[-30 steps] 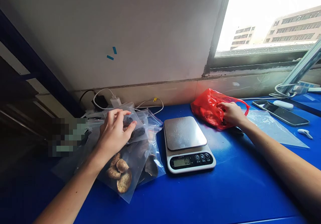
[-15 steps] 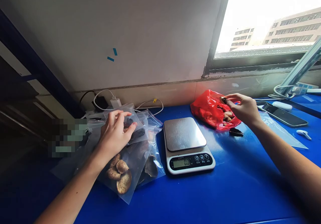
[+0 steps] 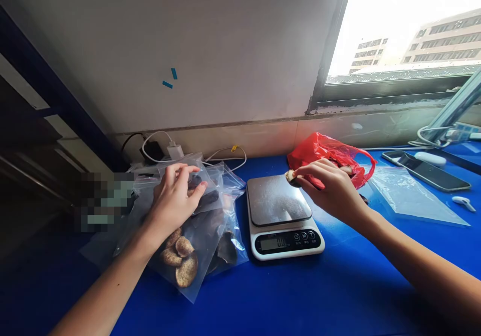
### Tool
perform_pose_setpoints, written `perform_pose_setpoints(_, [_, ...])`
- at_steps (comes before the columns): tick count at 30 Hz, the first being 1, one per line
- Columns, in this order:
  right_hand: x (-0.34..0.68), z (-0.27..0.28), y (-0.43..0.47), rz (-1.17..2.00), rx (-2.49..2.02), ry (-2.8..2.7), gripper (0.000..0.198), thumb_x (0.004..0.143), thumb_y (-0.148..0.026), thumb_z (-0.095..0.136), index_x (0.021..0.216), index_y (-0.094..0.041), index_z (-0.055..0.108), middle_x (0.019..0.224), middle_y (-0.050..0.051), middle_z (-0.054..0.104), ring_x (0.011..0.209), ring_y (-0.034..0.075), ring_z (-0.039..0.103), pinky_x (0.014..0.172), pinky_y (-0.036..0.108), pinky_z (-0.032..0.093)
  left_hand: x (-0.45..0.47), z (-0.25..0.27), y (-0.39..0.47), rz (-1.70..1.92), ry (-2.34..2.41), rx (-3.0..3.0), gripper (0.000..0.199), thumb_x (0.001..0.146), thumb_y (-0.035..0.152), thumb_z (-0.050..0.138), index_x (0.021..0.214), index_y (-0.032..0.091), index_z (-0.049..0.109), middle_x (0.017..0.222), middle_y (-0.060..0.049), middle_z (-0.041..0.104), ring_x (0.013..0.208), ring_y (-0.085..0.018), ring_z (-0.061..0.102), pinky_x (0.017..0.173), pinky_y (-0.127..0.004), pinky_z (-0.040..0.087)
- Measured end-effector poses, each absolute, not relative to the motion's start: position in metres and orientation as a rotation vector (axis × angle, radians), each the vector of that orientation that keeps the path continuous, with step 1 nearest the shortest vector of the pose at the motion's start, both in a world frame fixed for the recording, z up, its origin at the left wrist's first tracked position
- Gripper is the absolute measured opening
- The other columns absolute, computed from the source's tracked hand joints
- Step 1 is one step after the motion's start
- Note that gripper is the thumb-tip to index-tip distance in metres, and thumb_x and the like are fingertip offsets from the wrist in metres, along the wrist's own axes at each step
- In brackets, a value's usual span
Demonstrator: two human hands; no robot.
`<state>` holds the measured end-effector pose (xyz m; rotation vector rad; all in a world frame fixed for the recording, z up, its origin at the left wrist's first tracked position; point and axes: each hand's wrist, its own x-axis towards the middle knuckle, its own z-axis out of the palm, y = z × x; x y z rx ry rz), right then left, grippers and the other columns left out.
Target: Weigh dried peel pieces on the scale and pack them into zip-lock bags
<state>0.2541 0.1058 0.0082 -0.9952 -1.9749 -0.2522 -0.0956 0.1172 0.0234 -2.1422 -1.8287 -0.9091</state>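
My right hand pinches a dried mushroom between thumb and fingers, over the right back edge of the scale's metal plate. The plate is bare, and the white digital scale reads about 0.0. A red plastic bag with mushrooms in it lies partly hidden behind that hand. On the left, my left hand rests over a pile of clear zip bags, thumb and fingers apart. One bag shows several brown mushrooms; others hold dark pieces.
A flat clear bag lies right of the red bag, near a phone, a white case and an earbud. Cables and a white plug run along the wall. The table is blue.
My right hand has moved left from the red bag to the scale, carrying the mushroom. My left hand stays on the bags. The view has shifted slightly.
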Motion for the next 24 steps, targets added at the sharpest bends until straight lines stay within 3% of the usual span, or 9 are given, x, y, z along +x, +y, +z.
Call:
perform_pose_setpoints(7, [0.252,0.000,0.109,-0.221,-1.003,-2.034,0.012,0.093,-0.023,0.059,0.099,-0.021,0.069,0.089,0.005,0.074,0.083,0.020,0.064,0.078,0.036,0.052,-0.098,0.020,0.119,-0.889,-1.802,-2.160,0.041,0.087,0.043,0.053,0.118,0.018,0.061,0.128,-0.015,0.050,0.116,-0.032,0.059,0.104,-0.054,0.047])
perform_pose_setpoints(12, [0.247,-0.002,0.106,-0.228,-0.936,-2.025,0.010,0.094,-0.021,0.059,0.094,-0.021,0.069,0.090,0.006,0.074,0.081,0.019,0.064,0.076,0.035,0.053,-0.090,0.024,0.111,-0.853,-1.645,-2.107,0.035,0.089,0.038,0.055,0.115,0.016,0.063,0.125,-0.017,0.054,0.114,-0.036,0.059,0.099,-0.057,0.048])
perform_pose_setpoints(19, [0.234,0.003,0.095,-0.178,-0.927,-1.980,0.007,0.090,-0.015,0.061,0.087,-0.020,0.065,0.080,0.003,0.071,0.072,0.016,0.062,0.065,0.029,0.050,-0.047,0.032,0.068,-0.923,-1.247,-2.471,0.019,0.097,0.027,0.052,0.111,0.020,0.062,0.112,-0.008,0.066,0.112,-0.029,0.059,0.098,-0.049,0.048])
perform_pose_setpoints(24, [0.215,0.009,0.075,-0.127,-0.802,-2.011,0.010,0.090,-0.012,0.060,0.093,-0.020,0.064,0.081,0.003,0.071,0.076,0.016,0.061,0.070,0.030,0.052,-0.016,0.026,0.045,-1.250,-1.533,-2.891,0.035,0.096,0.036,0.056,0.127,0.020,0.052,0.125,-0.010,0.066,0.109,-0.024,0.066,0.095,-0.041,0.055])
